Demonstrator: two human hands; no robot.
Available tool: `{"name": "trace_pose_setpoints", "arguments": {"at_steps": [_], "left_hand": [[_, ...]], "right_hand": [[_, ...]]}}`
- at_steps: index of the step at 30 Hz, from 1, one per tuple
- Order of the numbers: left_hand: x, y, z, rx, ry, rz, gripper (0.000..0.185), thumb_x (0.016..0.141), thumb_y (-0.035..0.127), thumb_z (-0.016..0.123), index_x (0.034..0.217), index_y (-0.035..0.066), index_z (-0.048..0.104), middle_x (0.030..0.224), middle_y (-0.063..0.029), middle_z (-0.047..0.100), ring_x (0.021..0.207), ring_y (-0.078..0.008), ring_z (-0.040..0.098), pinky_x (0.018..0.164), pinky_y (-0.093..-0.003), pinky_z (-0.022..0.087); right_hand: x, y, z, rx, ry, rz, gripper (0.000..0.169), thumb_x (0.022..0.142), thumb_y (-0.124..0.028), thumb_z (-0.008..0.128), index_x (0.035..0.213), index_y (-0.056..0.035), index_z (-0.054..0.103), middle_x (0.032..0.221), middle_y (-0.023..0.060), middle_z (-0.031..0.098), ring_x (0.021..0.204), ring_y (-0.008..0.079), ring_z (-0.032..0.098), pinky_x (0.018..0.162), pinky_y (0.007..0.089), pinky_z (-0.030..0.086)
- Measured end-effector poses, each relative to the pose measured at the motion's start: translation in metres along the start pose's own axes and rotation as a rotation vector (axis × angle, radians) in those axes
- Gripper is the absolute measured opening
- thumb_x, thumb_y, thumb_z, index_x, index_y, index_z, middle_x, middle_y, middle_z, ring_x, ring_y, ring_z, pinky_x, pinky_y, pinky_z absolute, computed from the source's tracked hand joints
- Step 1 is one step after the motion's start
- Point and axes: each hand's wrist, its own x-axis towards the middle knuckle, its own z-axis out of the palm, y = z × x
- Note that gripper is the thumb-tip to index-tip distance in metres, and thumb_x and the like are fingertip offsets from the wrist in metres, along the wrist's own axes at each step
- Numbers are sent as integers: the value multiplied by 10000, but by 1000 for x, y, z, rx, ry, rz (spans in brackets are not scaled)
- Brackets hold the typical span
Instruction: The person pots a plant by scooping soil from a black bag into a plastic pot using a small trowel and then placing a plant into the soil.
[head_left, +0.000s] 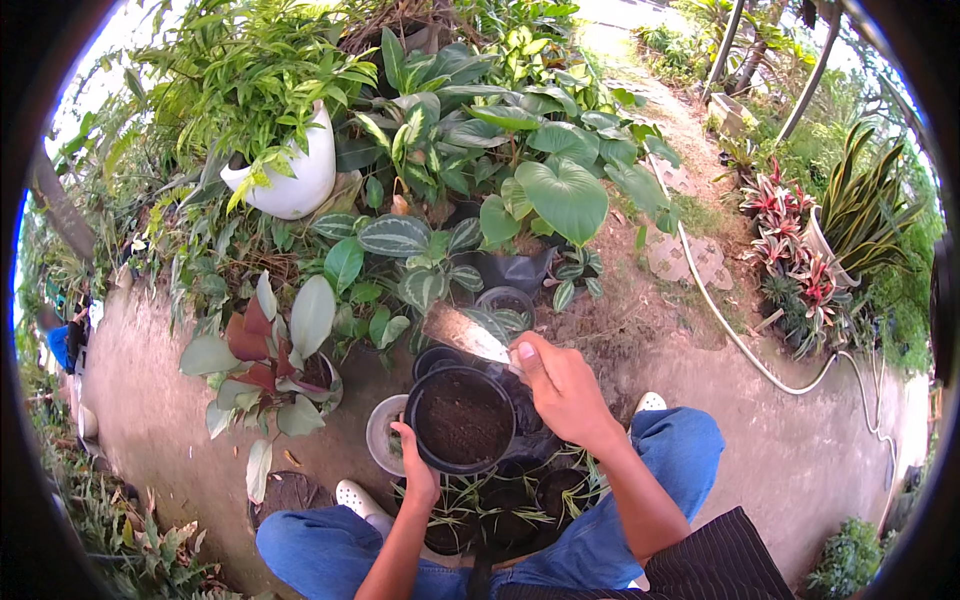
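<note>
My left hand (418, 472) grips the near left side of a round black plastic pot (487, 463). Dark soil (463, 420) fills much of the pot. In my right hand (562, 386) is a hand trowel (465, 334), its soil-smeared metal blade pointing left above the pot's far side. The handle is mostly hidden in my fist. Beside the black pot, on its left, stands a whitish round container (375, 431), partly covered by my fingers. Between my knees sit several small black pots (510, 521) with narrow striped-leaf plants.
More black pots (435, 360) stand just beyond. A potted plant with grey-green and reddish leaves (259, 345) is on the left. Dense foliage and a white curved planter (300, 180) lie ahead. A pale hose (720, 322) crosses the ground at right. Far left, a person (61, 345) is partly visible.
</note>
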Motion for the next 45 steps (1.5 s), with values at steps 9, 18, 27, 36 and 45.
{"name": "trace_pose_setpoints", "arguments": {"at_steps": [9,18,27,36,45], "left_hand": [[-26,4,-28,-93,36,101,767,1007,632,269,1490,40,335,1493,-143,429,1359,-262,442,1148,-419,342],[-47,-1,-32,-102,13,91,760,1008,632,262,1493,51,326,1493,-138,430,1360,-259,444,1140,-416,360],[-52,-17,-35,-58,30,67,812,982,679,278,1469,38,381,1505,-142,423,1355,-276,444,1145,-445,335],[-45,-14,-56,18,3,38,836,977,688,274,1465,19,388,1478,-147,458,1342,-276,455,1151,-425,321],[-17,-57,-66,-13,-11,33,826,986,671,274,1492,21,339,1507,-147,418,1377,-272,418,1166,-418,304]], "right_hand": [[-48,4,-3,-18,3,11,410,1054,-373,346,958,-35,558,722,238,593,742,472,584,661,518,428],[-74,10,-2,-191,-91,118,373,1036,-372,442,1030,-23,572,710,200,568,683,387,565,647,471,410],[-87,20,13,-139,-220,158,391,973,-425,513,1074,-54,584,812,191,670,819,396,649,738,474,480],[-88,30,19,-40,-287,184,352,938,-373,578,1047,-40,605,738,160,643,724,315,630,672,437,453],[-85,27,22,-89,-221,252,290,862,-288,700,1013,-63,597,782,179,674,764,358,671,708,450,508]]}}
